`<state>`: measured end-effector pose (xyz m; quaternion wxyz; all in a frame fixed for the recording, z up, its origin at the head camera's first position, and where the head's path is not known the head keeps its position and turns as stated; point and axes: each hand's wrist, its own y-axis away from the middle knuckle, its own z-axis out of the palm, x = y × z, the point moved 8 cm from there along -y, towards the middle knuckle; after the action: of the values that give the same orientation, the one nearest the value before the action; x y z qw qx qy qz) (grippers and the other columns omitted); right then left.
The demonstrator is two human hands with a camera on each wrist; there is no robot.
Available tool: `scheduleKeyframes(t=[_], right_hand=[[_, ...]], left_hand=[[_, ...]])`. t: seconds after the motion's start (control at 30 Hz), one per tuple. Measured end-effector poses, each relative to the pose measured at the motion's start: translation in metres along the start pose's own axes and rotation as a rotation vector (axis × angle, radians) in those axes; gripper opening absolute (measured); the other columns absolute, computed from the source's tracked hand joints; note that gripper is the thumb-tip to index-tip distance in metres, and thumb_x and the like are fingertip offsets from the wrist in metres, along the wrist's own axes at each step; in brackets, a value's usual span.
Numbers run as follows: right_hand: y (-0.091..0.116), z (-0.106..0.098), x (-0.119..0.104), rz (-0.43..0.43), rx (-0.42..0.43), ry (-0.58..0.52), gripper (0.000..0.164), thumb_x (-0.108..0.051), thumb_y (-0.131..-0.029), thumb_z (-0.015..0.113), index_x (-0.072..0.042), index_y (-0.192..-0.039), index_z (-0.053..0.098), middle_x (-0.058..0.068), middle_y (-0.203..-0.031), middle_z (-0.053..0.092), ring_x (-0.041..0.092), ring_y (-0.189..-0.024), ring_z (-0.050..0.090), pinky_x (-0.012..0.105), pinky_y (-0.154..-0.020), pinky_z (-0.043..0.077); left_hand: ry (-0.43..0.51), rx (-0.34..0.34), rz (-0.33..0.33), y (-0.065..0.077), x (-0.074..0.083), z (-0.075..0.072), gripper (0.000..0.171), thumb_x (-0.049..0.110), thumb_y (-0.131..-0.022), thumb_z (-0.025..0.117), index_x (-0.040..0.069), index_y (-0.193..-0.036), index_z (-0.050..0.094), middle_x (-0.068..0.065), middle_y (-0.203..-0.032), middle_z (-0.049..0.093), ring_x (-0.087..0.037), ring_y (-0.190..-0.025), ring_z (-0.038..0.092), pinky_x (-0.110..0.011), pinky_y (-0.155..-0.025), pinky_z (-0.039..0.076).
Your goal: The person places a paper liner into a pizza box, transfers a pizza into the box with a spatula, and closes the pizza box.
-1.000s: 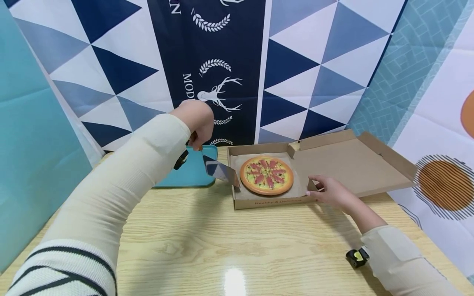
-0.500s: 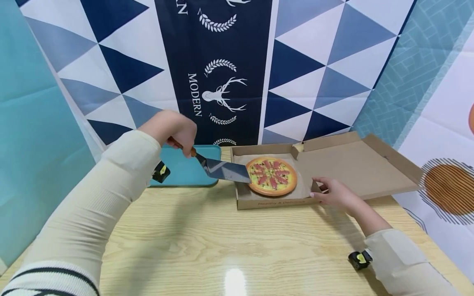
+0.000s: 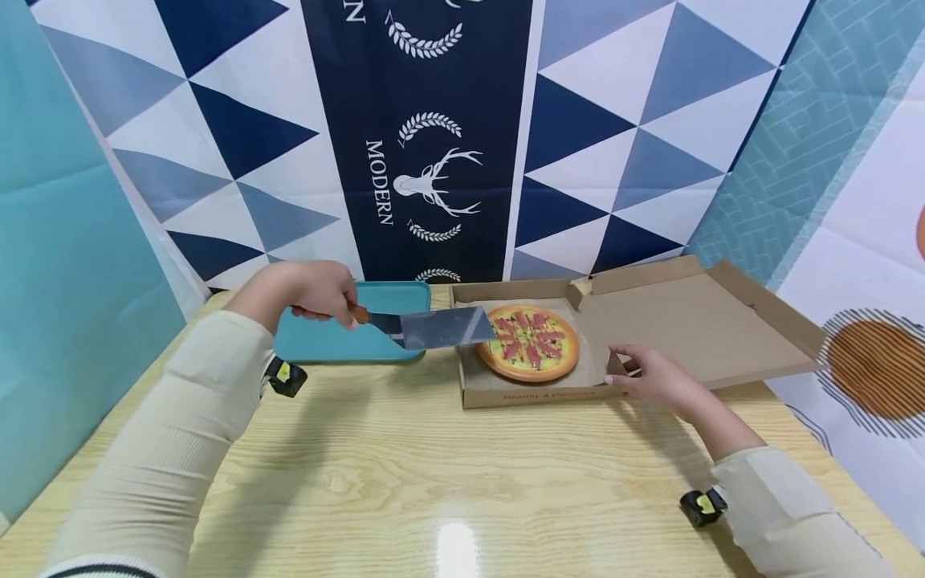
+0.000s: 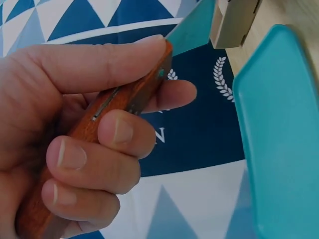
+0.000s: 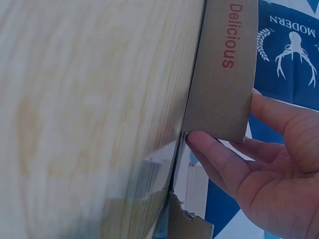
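Observation:
My left hand (image 3: 321,291) grips the wooden handle (image 4: 132,92) of a spatula with a flat, wide metal blade (image 3: 437,327). The blade points right, reaching over the left wall of an open cardboard pizza box, and its tip overlaps the pizza's left edge in the head view. The round pizza (image 3: 535,343), topped with reddish strips, lies whole on brown paper inside. At the box's front right corner my right hand (image 3: 654,381) holds the low front wall (image 5: 219,74) between thumb and fingers; the thumb is at the top edge, a fingertip near the bottom.
Behind and below the left hand lies a blue tray (image 3: 393,297) with a raised rim. The box lid (image 3: 694,321) is folded out to the right. A patterned cloth (image 3: 433,144) hangs behind the wooden table (image 3: 405,474).
The left hand has moved left and down, and the spatula has turned from a downward slant to nearly level, its tip now at the pizza. The right hand stays at the box corner.

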<state>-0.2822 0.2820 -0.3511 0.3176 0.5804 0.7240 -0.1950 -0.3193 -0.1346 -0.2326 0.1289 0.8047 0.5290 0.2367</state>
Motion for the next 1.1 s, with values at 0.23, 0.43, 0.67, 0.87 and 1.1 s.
scheduleKeyframes(t=[0.23, 0.43, 0.67, 0.87, 1.1], right_hand=[[0.0, 0.0, 0.0, 0.004, 0.0, -0.011, 0.066, -0.013, -0.096, 0.063, 0.015, -0.144, 0.027, 0.038, -0.118, 0.051, 0.028, -0.088, 0.065, 0.04, -0.075, 0.057], [0.001, 0.0, -0.001, 0.005, -0.003, -0.009, 0.067, -0.014, -0.096, 0.062, 0.015, -0.145, 0.027, 0.039, -0.12, 0.049, 0.029, -0.09, 0.066, 0.039, -0.075, 0.057], [0.0, 0.001, -0.003, -0.001, -0.007, -0.001, 0.067, -0.014, -0.096, 0.062, 0.016, -0.144, 0.026, 0.039, -0.119, 0.05, 0.029, -0.089, 0.066, 0.04, -0.075, 0.057], [0.001, 0.001, -0.002, -0.001, -0.01, -0.004, 0.067, -0.014, -0.097, 0.062, 0.015, -0.145, 0.025, 0.04, -0.121, 0.048, 0.03, -0.09, 0.066, 0.041, -0.075, 0.057], [0.001, 0.001, -0.003, -0.013, -0.005, 0.011, 0.067, -0.014, -0.096, 0.062, 0.016, -0.144, 0.026, 0.04, -0.121, 0.049, 0.032, -0.093, 0.065, 0.041, -0.075, 0.057]], left_hand=[[0.102, 0.106, 0.049, 0.001, -0.018, 0.013, 0.017, 0.019, -0.093, 0.066, 0.005, -0.102, 0.071, 0.001, -0.054, 0.042, -0.01, -0.041, 0.03, -0.026, -0.043, 0.032], [0.163, 0.193, 0.062, 0.004, -0.032, 0.024, 0.018, 0.021, -0.094, 0.066, 0.005, -0.1, 0.069, -0.001, -0.055, 0.045, -0.011, -0.041, 0.032, -0.029, -0.045, 0.035], [0.206, 0.272, 0.062, 0.008, -0.05, 0.037, 0.017, 0.02, -0.094, 0.066, 0.004, -0.093, 0.068, 0.0, -0.055, 0.043, -0.012, -0.041, 0.035, -0.031, -0.048, 0.039], [0.247, 0.335, 0.048, 0.01, -0.069, 0.047, 0.02, 0.02, -0.094, 0.065, 0.008, -0.078, 0.063, 0.0, -0.059, 0.041, -0.013, -0.044, 0.034, -0.031, -0.047, 0.037], [0.328, 0.381, -0.011, 0.014, -0.09, 0.065, 0.023, 0.022, -0.095, 0.063, 0.006, -0.079, 0.059, -0.001, -0.058, 0.042, -0.014, -0.045, 0.034, -0.029, -0.043, 0.034]])
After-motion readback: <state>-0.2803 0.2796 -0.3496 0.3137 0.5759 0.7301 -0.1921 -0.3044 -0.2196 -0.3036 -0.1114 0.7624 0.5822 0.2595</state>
